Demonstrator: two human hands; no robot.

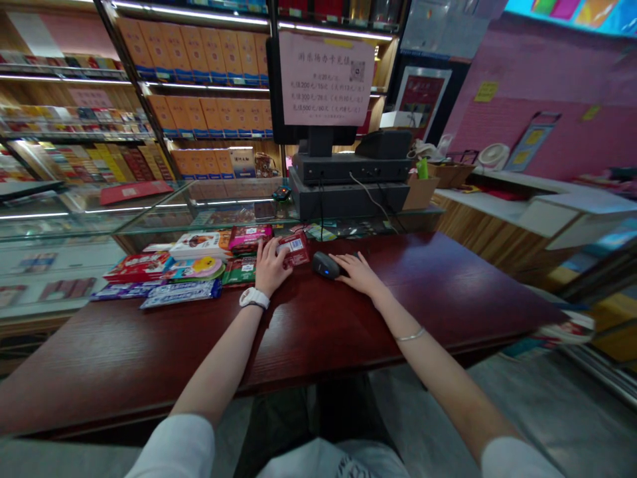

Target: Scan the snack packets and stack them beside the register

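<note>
The left hand [271, 267] grips a red packet [297, 250] at its 1 o'clock, while the right hand [359, 274] lies flat, fingers spread, at 3 o'clock of the mouse [326, 265].

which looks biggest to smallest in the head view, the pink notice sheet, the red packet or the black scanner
1. pink notice sheet
2. red packet and black scanner: about alike, so no ranking between them
</note>
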